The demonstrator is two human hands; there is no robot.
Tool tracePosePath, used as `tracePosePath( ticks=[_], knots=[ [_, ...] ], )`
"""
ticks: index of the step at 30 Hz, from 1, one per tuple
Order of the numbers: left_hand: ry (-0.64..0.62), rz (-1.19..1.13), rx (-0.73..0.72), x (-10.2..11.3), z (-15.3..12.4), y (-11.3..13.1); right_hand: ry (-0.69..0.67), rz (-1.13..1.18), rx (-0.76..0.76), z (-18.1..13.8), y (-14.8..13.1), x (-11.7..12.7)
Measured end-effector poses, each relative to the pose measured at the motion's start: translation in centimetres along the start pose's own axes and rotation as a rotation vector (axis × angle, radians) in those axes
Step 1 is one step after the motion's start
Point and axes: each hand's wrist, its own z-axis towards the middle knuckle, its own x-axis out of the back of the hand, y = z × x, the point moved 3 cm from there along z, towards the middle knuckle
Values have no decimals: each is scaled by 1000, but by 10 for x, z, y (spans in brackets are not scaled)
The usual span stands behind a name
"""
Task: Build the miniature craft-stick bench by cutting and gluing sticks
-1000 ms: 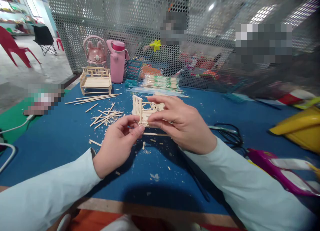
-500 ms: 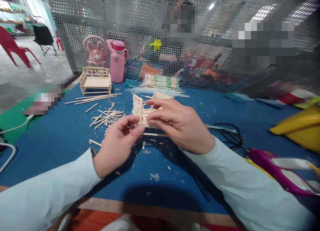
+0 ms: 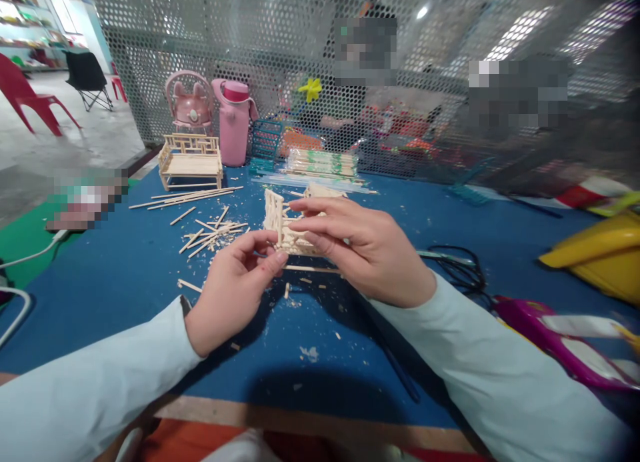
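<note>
Your left hand pinches the near left corner of the small stick frame between thumb and fingers. Your right hand is curled over the frame's right part; can't tell if it's pinching or just touching. Frame sits between both hands. Left of the grip: loose sticks on the blue table. Further out, same side: toy bench, pink bottle just behind it. Straight beyond the grip: packed sticks.
</note>
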Motion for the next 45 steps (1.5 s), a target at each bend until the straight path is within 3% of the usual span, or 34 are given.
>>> tracePosePath(
  ticks=[6,8,11,13,23,30,35,45],
  knots=[
    [14,17,9,0,0,0,343,-209,-108,-10,-18,14],
    [14,25,5,0,0,1,310,-244,-209,-16,-24,14],
    [-4,24,2,-1,0,1,124,-170,-399,-22,-26,9],
    [-12,25,6,-1,-1,0,73,-124,-453,-22,-25,5],
    [-73,19,-6,-6,-6,-3,8,127,-666,-24,-24,-13],
    [-67,51,-20,-6,-6,-4,113,348,-854,-24,-21,-19],
    [-56,43,-21,-6,-6,-4,175,323,-834,-26,-21,-22],
    [-51,123,-15,-4,-6,-3,232,-184,-488,-27,-29,-20]
  ],
)
